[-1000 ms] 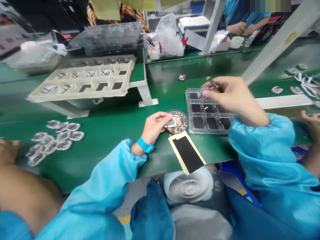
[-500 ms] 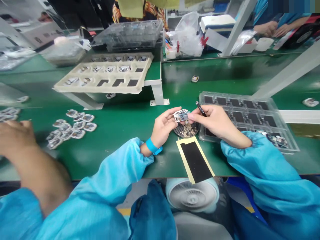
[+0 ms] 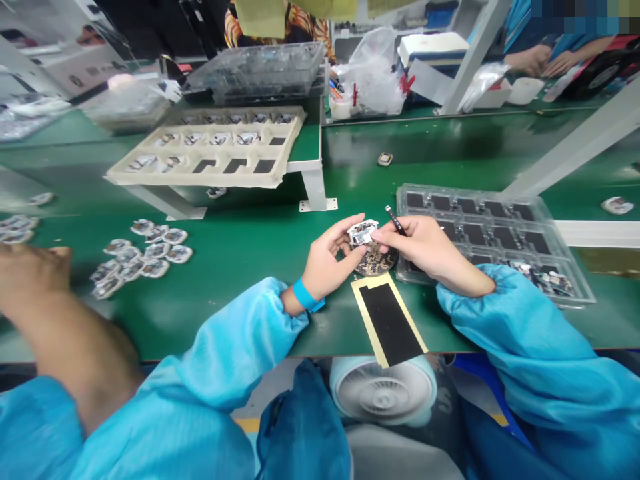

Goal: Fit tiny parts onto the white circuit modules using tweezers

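Note:
My left hand (image 3: 330, 257), with a blue band at the wrist, grips a small circuit board in a white rounded housing (image 3: 362, 233) by its edge. Black tweezers (image 3: 395, 220) with white lettering rest in my right hand (image 3: 420, 250), their back end pointing up and left. Its fingertips meet the near right side of the housing; the tweezer tips are hidden. Just below both hands lies a round dark dish (image 3: 376, 261) covered with small tan bits. Nearer the table edge is a black sheet (image 3: 393, 323) on yellow backing paper.
A clear compartment tray (image 3: 565, 267) with black pads and boards lies at right. Several white-rimmed units (image 3: 133, 267) sit at left, near a co-worker's arm (image 3: 75, 333). A cream tray (image 3: 195, 179) stands on a raised shelf. A slanted white post (image 3: 575, 140) crosses the right.
The housing has tilted slightly in my left hand. My right hand and the tweezers have shifted a little left, and the fingertips now cover its lower right part.

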### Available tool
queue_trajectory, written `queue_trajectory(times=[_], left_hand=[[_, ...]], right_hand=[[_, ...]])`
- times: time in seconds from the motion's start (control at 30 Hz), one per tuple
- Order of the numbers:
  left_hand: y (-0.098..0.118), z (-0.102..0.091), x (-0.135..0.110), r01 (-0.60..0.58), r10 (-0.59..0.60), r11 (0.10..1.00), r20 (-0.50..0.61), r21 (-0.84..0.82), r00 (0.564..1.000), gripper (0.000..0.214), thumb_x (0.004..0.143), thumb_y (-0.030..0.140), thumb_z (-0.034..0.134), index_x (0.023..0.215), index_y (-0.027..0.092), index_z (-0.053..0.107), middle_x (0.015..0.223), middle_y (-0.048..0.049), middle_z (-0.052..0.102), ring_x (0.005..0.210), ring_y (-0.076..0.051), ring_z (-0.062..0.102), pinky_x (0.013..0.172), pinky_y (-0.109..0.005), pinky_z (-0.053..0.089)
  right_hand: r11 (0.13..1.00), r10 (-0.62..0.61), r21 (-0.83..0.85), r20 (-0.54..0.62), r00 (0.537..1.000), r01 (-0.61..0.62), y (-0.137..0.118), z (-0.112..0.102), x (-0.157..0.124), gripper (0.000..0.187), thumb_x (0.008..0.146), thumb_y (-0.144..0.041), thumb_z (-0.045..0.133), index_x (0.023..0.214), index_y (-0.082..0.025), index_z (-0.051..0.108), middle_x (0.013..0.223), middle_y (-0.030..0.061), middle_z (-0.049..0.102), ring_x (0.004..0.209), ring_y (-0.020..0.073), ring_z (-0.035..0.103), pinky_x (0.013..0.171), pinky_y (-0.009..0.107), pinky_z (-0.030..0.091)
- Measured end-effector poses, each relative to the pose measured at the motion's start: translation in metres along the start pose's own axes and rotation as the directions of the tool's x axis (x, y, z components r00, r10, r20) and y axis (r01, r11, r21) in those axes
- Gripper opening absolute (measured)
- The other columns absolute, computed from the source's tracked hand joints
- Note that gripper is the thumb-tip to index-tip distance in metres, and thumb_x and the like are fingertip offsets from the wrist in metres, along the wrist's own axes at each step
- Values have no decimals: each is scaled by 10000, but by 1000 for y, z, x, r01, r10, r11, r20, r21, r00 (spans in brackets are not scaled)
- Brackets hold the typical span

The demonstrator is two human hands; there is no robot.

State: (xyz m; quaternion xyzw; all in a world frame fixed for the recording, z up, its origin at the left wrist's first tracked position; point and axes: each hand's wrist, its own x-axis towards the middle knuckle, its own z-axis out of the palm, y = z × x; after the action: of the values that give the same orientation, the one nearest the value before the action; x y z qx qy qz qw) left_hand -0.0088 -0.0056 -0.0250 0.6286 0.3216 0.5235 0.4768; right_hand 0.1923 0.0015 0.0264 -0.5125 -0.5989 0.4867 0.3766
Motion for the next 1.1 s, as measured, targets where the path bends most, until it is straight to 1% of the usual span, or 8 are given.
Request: queue_trajectory(times=[0.23,0.5,0.57,0.67,0.73,0.83,1.0,1.1], left_hand=[[-3,0,1,-13,15,998,-30,67,999,529,896,297,762,1405,243,630,1350,-109,697,1152,-258,703,967,-411,608],[6,-3,1,-101,129,951,-80,292,988,431,884,298,772,1311,267,725,1221,-62,761,773,-144,672,755,-328,607],[8,-2,2,-65,94,965,-103,255,990,436,863,301,796,1293,266,737,1176,-57,776,768,-149,684,762,-336,616],[11,-1,3,37,-34,999,-106,31,994,480,811,289,846,1278,253,743,1191,-65,778,929,-201,744,880,-375,629],[13,0,4,102,-113,985,-74,-136,991,500,760,279,885,1241,233,757,1207,-80,775,1044,-239,748,964,-405,615],[13,0,6,176,-193,948,-39,-263,980,480,725,290,909,1178,210,774,1171,-95,785,1028,-252,760,956,-418,621],[12,0,7,200,-213,958,-45,-207,976,399,799,332,859,1168,213,766,1057,-74,804,806,-187,760,762,-330,638],[12,1,8,181,-186,976,-36,-119,982,377,826,364,833,1155,199,750,1102,-84,793,829,-185,756,765,-327,641]], right_hand=[[999,-11,44,-7,1000,11,0,2,0,313,771,-459,832,683,-171,745,689,26,726,633,127,609,651,271,456],[999,-21,44,-35,999,22,2,7,-4,333,801,-484,806,702,-175,735,696,30,716,653,145,615,651,287,466],[998,-60,15,-68,996,62,4,9,-3,310,798,-472,814,741,-178,733,737,35,722,691,161,631,677,303,485],[984,-175,8,-143,974,178,10,11,-2,293,757,-399,863,913,-200,715,876,28,733,827,188,670,770,324,522],[973,-226,24,-133,965,231,12,11,-1,318,761,-367,863,987,-212,702,947,28,732,902,199,682,843,344,534],[971,-236,14,-85,968,238,13,12,0,266,803,-374,823,984,-209,719,963,41,738,898,208,687,862,364,545],[980,-197,-17,13,980,197,7,11,-3,227,833,-386,784,936,-190,736,928,42,761,846,203,683,787,335,535],[977,-194,-91,-12,981,192,4,10,-5,209,836,-377,772,903,-185,726,863,31,748,778,186,655,712,308,503]])
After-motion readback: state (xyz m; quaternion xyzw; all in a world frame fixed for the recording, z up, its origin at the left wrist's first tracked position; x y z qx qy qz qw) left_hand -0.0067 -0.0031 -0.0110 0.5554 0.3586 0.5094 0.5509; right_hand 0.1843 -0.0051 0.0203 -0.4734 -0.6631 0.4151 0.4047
